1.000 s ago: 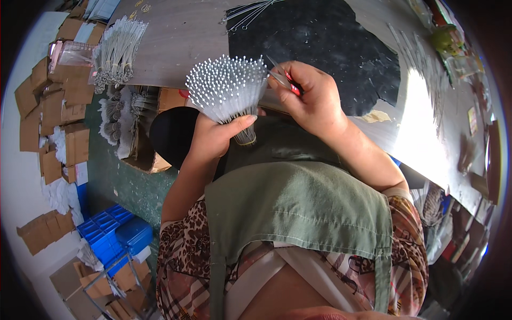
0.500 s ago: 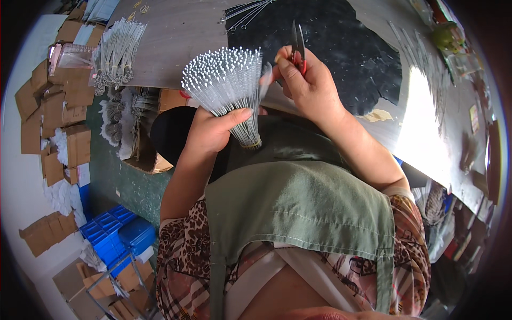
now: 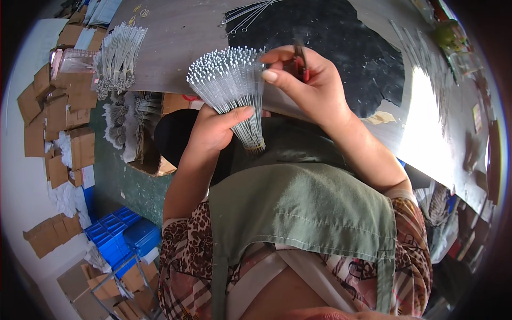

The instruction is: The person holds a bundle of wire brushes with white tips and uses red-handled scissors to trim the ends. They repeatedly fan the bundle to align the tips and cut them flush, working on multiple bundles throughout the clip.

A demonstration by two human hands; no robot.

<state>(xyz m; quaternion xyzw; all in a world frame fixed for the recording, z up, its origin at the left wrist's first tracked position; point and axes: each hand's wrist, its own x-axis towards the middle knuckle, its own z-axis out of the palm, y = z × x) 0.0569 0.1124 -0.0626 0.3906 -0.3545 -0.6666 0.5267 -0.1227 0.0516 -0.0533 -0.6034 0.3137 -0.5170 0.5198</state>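
A thick bundle of thin wire brushes (image 3: 229,80) with pale bristles and white rounded tips fans out upward above my lap. Closed round its lower wire part is my left hand (image 3: 212,127), thumb across the front; the narrow foot of the bundle ends in a yellowish band. At the bundle's upper right edge is my right hand (image 3: 317,85), its thumb and index finger close to the outermost tips. Tucked in that same hand is a pair of scissors (image 3: 302,66) with red handles, the blades blurred. Whether the fingertips pinch a brush cannot be made out.
Ahead is a grey table (image 3: 170,53) with a black sheet (image 3: 325,58), loose looped wires (image 3: 250,18) and another brush bundle (image 3: 120,56). To the left stand an open carton (image 3: 154,160) with more brushes, blue crates (image 3: 114,232) and stacked cardboard (image 3: 56,112).
My right hand has turned, its thumb and index finger reaching left to the bundle's tip edge. The scissors' blades have swung and blurred. The left hand keeps its hold, shifted slightly right in view.
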